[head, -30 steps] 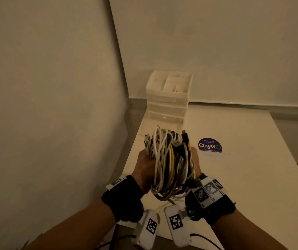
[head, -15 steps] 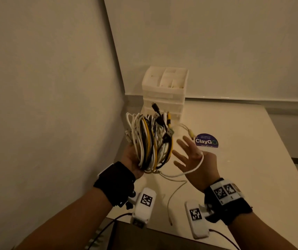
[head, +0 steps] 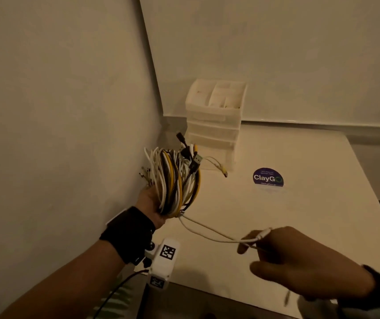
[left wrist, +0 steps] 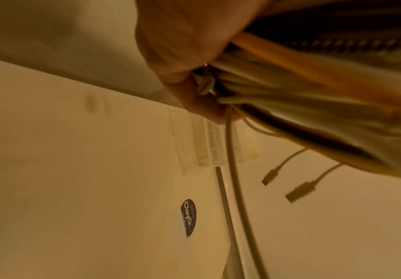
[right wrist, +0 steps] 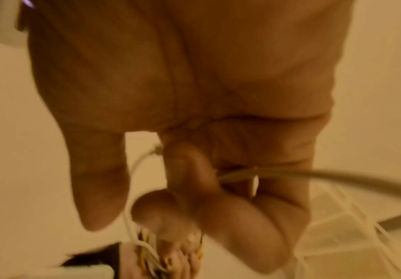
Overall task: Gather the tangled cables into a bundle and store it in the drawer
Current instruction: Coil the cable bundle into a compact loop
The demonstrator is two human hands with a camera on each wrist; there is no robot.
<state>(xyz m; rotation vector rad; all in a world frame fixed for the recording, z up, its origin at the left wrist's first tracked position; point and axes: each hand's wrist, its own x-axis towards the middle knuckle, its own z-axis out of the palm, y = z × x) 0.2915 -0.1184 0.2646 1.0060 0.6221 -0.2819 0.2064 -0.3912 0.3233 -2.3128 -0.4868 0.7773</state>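
Head view: left hand (head: pixel 150 204) grips cable bundle (head: pixel 175 180) upright; right hand (head: pixel 304 261) pinches loose white cable (head: pixel 209 232).

1. The place looks like a plain indoor room, perhaps an office or study corner; the pictures do not settle which.
2. Bare, off-white painted walls (head: pixel 58 100) meet in a corner, lit by dim, warm light.
3. A smooth white rectangular table (head: pixel 299 226) is pushed into that corner.
4. A small translucent white plastic desktop drawer unit (head: pixel 214 125), with open compartments on top and shallow drawers below, stands at the back of the table.
5. A round dark blue sticker reading "ClayGO" (head: pixel 268 177) is stuck flat on the tabletop, near the drawer unit.
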